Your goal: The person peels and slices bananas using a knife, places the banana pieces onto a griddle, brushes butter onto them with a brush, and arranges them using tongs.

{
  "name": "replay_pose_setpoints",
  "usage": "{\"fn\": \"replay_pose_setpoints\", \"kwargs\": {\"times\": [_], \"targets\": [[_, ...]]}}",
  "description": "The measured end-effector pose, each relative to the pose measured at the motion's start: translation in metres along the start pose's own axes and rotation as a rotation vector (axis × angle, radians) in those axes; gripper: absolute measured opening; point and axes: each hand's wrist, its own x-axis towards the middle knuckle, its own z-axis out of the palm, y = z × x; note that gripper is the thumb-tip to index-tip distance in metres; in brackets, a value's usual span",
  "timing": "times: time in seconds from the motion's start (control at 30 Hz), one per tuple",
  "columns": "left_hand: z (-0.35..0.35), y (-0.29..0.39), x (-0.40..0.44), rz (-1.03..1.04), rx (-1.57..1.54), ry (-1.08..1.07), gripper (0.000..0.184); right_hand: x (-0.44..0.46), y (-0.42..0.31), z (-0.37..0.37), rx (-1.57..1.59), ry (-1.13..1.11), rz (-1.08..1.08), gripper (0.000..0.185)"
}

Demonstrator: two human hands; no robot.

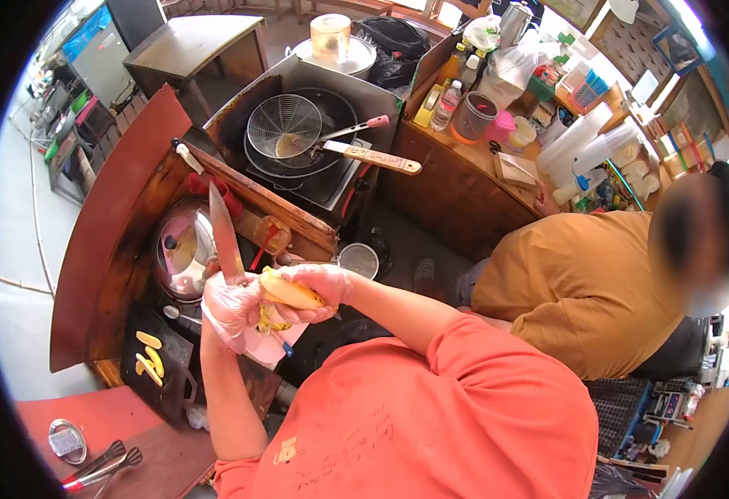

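Note:
Both my hands wear clear plastic gloves and are close together at the centre left. My left hand is closed round the handle of a large knife, whose blade points up and away. Beside it, my right hand grips a yellow banana, its fingers wrapped round the fruit. Yellow peel hangs below the banana, between the hands. Several yellow pieces lie on a black board to the left. A pink item with a blue tip is under the hands, partly hidden.
Ahead, a strainer rests over a black wok on a stove. A lidded metal pot stands left of the knife. A person in a brown shirt is close on the right, beside a wooden counter holding bottles and tubs.

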Motion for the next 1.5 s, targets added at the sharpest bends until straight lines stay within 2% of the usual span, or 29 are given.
{"fn": "replay_pose_setpoints", "kwargs": {"times": [0.07,0.1,0.13,0.2,0.27,0.33,0.37,0.43,0.53,0.57,0.6,0.67,0.7,0.73,0.77,0.8,0.87,0.93,0.97,1.0,1.07,1.1,1.13,1.2,1.23,1.27,1.37,1.47,1.5], "targets": [[-0.001,-0.015,0.002,-0.021,-0.098,-0.011,0.019,-0.001,0.0,-0.005,0.219,-0.117,0.077,0.069],[-0.005,-0.03,0.008,-0.015,-0.208,-0.002,0.019,0.005,0.006,-0.018,0.259,-0.275,0.053,0.071],[-0.005,-0.039,0.013,-0.009,-0.318,0.006,0.02,0.005,0.007,-0.018,0.26,-0.272,0.056,0.071],[-0.002,-0.048,0.019,-0.005,-0.355,0.048,0.017,0.008,0.01,-0.012,0.242,0.313,-0.012,0.071],[-0.002,-0.058,0.027,0.0,-0.519,0.267,0.015,0.016,0.006,-0.008,-0.168,0.456,-0.129,0.058],[-0.001,-0.072,0.034,0.017,-0.494,0.333,0.016,0.023,0.008,-0.007,-0.387,0.612,-0.077,0.055],[0.0,-0.077,0.036,0.02,-0.484,0.368,0.017,0.026,0.012,-0.007,-0.386,0.608,-0.072,0.055],[0.013,-0.072,0.034,0.026,-0.455,0.469,0.021,0.034,0.015,-0.001,-0.307,0.813,-0.103,0.058],[0.024,-0.074,0.021,0.177,-0.377,0.514,0.019,0.047,0.003,-0.001,0.135,1.085,-0.157,0.06],[0.025,-0.078,0.015,0.208,-0.323,0.518,0.019,0.052,0.011,-0.017,0.096,1.105,-0.361,0.063],[0.024,-0.082,0.007,0.238,-0.268,0.535,0.018,0.055,0.016,-0.045,0.243,1.024,-0.502,0.064],[0.025,-0.081,-0.012,0.168,-0.194,0.618,0.015,0.05,-0.002,-0.032,0.202,1.032,-0.514,0.06],[0.019,-0.087,-0.023,0.168,-0.153,0.581,0.014,0.051,-0.009,-0.034,0.407,1.003,-0.512,0.058],[0.014,-0.092,-0.034,0.171,-0.117,0.538,0.014,0.046,-0.015,-0.04,0.502,0.869,-0.472,0.056],[0.011,-0.093,-0.043,0.247,-0.018,0.507,0.014,0.04,-0.021,-0.04,0.479,0.726,-0.449,0.054],[0.008,-0.093,-0.048,0.307,0.095,0.535,0.014,0.037,-0.027,-0.03,0.388,0.711,-0.41,0.054],[-0.002,-0.091,-0.05,0.266,0.012,0.596,0.016,0.038,-0.033,-0.018,0.253,0.649,-0.386,0.054],[-0.009,-0.073,-0.037,0.381,0.038,0.641,0.019,0.041,-0.037,0.0,0.133,0.522,-0.355,0.054],[-0.014,-0.061,-0.03,0.318,0.055,0.63,0.022,0.044,-0.04,0.01,0.146,0.475,-0.304,0.057],[-0.003,-0.034,-0.027,0.463,-0.006,0.616,0.023,0.047,-0.036,0.016,0.15,0.464,-0.285,0.057],[0.001,-0.01,-0.012,0.518,-0.08,0.559,0.021,0.053,-0.037,0.026,0.002,0.359,-0.187,0.067],[0.002,-0.005,-0.003,0.578,-0.152,0.538,0.02,0.056,-0.037,0.04,-0.042,0.45,-0.129,0.07],[0.005,0.007,-0.005,0.667,0.13,0.584,0.02,0.058,-0.038,0.041,-0.057,0.452,-0.055,0.07],[0.012,0.034,-0.02,0.535,0.248,0.574,0.021,0.061,-0.039,0.052,-0.239,0.536,-0.016,0.07],[0.001,0.02,-0.011,0.805,0.827,0.727,0.02,0.064,-0.032,0.048,-0.247,0.61,-0.085,0.071],[-0.014,0.003,-0.002,1.085,1.399,0.863,0.02,0.061,-0.03,0.04,-0.262,0.529,-0.117,0.06],[-0.016,-0.009,0.008,0.852,0.911,0.717,0.028,0.06,-0.036,0.045,-0.306,0.549,-0.108,0.063],[0.013,0.009,0.005,0.552,-0.146,0.358,0.019,0.046,-0.054,0.074,-0.334,0.526,-0.006,0.069],[0.014,0.012,0.002,0.469,-0.14,0.34,0.017,0.039,-0.056,0.08,-0.348,0.538,-0.049,0.069]]}}
